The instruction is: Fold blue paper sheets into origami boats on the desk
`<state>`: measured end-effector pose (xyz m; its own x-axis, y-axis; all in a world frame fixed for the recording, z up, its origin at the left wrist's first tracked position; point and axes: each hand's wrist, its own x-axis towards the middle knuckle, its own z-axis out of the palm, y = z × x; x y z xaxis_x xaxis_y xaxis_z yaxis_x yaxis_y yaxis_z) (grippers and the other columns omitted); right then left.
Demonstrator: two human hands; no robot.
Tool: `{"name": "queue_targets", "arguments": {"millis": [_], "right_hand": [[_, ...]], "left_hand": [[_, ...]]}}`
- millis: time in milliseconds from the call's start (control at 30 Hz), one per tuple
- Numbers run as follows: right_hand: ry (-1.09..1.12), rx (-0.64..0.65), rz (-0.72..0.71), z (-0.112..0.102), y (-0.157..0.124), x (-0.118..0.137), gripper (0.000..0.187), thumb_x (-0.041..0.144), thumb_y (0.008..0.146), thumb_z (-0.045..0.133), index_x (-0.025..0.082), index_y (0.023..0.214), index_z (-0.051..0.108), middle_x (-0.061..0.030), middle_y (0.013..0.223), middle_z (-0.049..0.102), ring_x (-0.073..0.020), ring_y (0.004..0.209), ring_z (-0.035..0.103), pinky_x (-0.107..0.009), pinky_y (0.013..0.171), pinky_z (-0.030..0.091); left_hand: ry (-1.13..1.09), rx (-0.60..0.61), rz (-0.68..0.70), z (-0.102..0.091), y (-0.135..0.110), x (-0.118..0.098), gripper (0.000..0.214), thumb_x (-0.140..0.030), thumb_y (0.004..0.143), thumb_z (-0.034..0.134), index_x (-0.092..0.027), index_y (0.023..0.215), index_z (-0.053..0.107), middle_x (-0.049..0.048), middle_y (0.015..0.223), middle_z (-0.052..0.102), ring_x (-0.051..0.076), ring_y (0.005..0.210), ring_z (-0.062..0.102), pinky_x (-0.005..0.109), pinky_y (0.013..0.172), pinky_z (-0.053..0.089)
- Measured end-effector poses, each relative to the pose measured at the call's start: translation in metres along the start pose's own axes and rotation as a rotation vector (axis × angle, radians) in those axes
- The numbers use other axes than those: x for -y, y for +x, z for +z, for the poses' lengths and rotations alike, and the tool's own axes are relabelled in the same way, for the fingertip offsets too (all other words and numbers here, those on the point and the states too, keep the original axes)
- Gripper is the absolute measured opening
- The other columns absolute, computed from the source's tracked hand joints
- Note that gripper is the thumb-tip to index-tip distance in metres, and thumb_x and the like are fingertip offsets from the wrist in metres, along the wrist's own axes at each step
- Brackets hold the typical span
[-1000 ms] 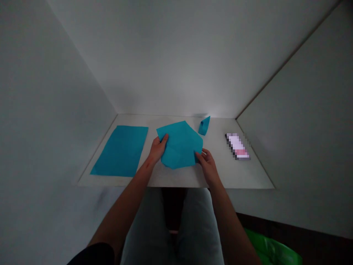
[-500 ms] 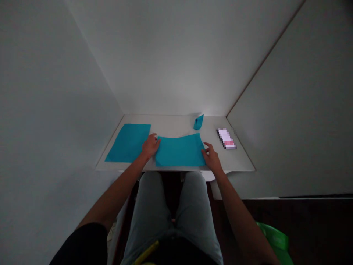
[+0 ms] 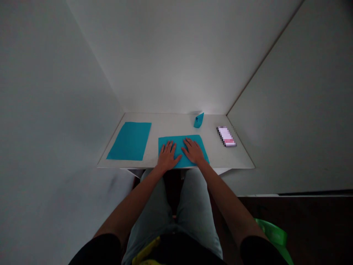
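Observation:
A blue sheet of paper (image 3: 179, 141) lies flat at the front edge of a white shelf-like table (image 3: 171, 123), directly before me. Spread across its left part is my left hand (image 3: 167, 156), fingers apart and palm down. My right hand (image 3: 193, 151) lies on its right part in the same way, also open. Neither hand grips anything. To the left rests another blue sheet (image 3: 129, 141), apart from both hands. A small folded blue paper piece (image 3: 199, 120) stands at the back of the table.
A phone with a blurred lit screen (image 3: 226, 136) lies at the table's right side. Walls enclose the table at the left, back and right. My legs (image 3: 195, 206) are beneath the front edge. A green plastic object (image 3: 273, 233) is on the floor at lower right.
Both hands have moved inward from the sheet's side edges onto its top, with fingers now spread. The sheet, curved along its far edge before, now lies flatter.

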<state>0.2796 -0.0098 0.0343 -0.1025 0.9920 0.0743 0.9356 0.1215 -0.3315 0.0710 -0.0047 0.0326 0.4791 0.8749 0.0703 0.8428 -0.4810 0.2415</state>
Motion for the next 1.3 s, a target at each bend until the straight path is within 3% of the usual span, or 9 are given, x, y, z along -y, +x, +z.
{"name": "queue_targets", "arguments": {"millis": [233, 467, 600, 700, 833, 933, 1133, 1200, 1300], "right_hand": [[-0.068, 0.048, 0.086, -0.013, -0.003, -0.046, 0.08, 0.059, 0.111, 0.031, 0.01, 0.174, 0.029, -0.0138, 0.181, 0.024, -0.0309, 0.169, 0.023, -0.054, 0.138, 0.01], [-0.073, 0.027, 0.133, -0.005, -0.016, -0.045, 0.085, 0.061, 0.109, 0.029, 0.005, 0.173, 0.026, -0.0192, 0.181, 0.023, -0.0338, 0.169, 0.022, -0.058, 0.137, 0.01], [-0.05, -0.04, 0.186, 0.003, -0.028, -0.041, 0.088, 0.066, 0.108, 0.03, 0.004, 0.17, 0.031, -0.0228, 0.179, 0.028, -0.0377, 0.166, 0.026, -0.061, 0.136, 0.01], [-0.038, -0.138, 0.232, 0.005, -0.04, -0.036, 0.092, 0.074, 0.105, 0.035, 0.005, 0.165, 0.042, -0.0262, 0.173, 0.039, -0.0427, 0.159, 0.037, -0.064, 0.133, 0.016], [-0.041, -0.25, 0.249, 0.001, -0.057, -0.032, 0.097, 0.088, 0.094, 0.047, 0.009, 0.149, 0.058, -0.0303, 0.149, 0.059, -0.0482, 0.137, 0.053, -0.068, 0.118, 0.034], [-0.031, -0.268, 0.247, -0.005, -0.064, -0.039, 0.094, 0.092, 0.089, 0.054, 0.012, 0.137, 0.064, -0.0279, 0.133, 0.064, -0.0465, 0.124, 0.057, -0.066, 0.108, 0.042], [0.045, -0.254, 0.142, -0.015, -0.058, -0.072, 0.074, 0.08, 0.091, 0.062, 0.015, 0.126, 0.07, -0.0214, 0.125, 0.063, -0.0394, 0.115, 0.059, -0.055, 0.102, 0.047], [0.08, -0.289, 0.14, -0.014, -0.055, -0.08, 0.064, 0.075, 0.094, 0.062, 0.017, 0.121, 0.071, -0.0204, 0.123, 0.065, -0.0379, 0.114, 0.06, -0.054, 0.103, 0.046], [0.121, -0.34, 0.136, -0.01, -0.054, -0.085, 0.056, 0.069, 0.097, 0.059, 0.018, 0.117, 0.07, -0.0188, 0.118, 0.068, -0.0351, 0.111, 0.061, -0.052, 0.104, 0.046]], "left_hand": [[-0.022, -0.001, -0.087, -0.002, 0.0, 0.008, 0.088, -0.068, 0.104, 0.044, -0.012, 0.172, 0.035, 0.0195, 0.181, 0.022, 0.037, 0.171, 0.013, 0.051, 0.139, 0.013], [0.003, 0.079, -0.211, -0.025, 0.02, 0.037, 0.088, -0.064, 0.105, 0.043, -0.005, 0.17, 0.03, 0.0242, 0.18, 0.022, 0.036, 0.17, 0.016, 0.054, 0.138, 0.01], [0.043, 0.035, -0.353, -0.046, 0.019, 0.043, 0.086, -0.064, 0.1, 0.054, -0.003, 0.16, 0.044, 0.0294, 0.171, 0.039, 0.042, 0.16, 0.036, 0.053, 0.132, 0.026], [0.068, 0.005, -0.458, -0.055, 0.008, 0.039, 0.085, -0.071, 0.093, 0.063, -0.003, 0.144, 0.057, 0.0324, 0.156, 0.053, 0.046, 0.145, 0.05, 0.053, 0.119, 0.041], [0.052, 0.058, -0.472, -0.058, 0.0, 0.036, 0.074, -0.068, 0.086, 0.074, -0.01, 0.131, 0.064, 0.0284, 0.143, 0.061, 0.044, 0.136, 0.057, 0.051, 0.111, 0.048], [-0.029, 0.136, -0.494, -0.062, 0.005, 0.038, 0.072, -0.06, 0.084, 0.081, -0.012, 0.134, 0.061, 0.0263, 0.141, 0.064, 0.041, 0.132, 0.062, 0.046, 0.107, 0.051], [-0.129, 0.219, -0.525, -0.064, 0.008, 0.042, 0.085, -0.049, 0.08, 0.089, -0.006, 0.143, 0.051, 0.0293, 0.142, 0.066, 0.042, 0.133, 0.066, 0.041, 0.105, 0.053], [-0.18, 0.235, -0.498, -0.063, 0.006, 0.045, 0.071, -0.044, 0.086, 0.082, -0.01, 0.142, 0.053, 0.0254, 0.136, 0.071, 0.038, 0.126, 0.07, 0.041, 0.102, 0.054], [-0.238, 0.22, -0.412, -0.071, 0.007, 0.062, 0.032, -0.033, 0.099, 0.063, -0.018, 0.128, 0.066, 0.0175, 0.129, 0.076, 0.032, 0.121, 0.072, 0.04, 0.103, 0.054]]}}
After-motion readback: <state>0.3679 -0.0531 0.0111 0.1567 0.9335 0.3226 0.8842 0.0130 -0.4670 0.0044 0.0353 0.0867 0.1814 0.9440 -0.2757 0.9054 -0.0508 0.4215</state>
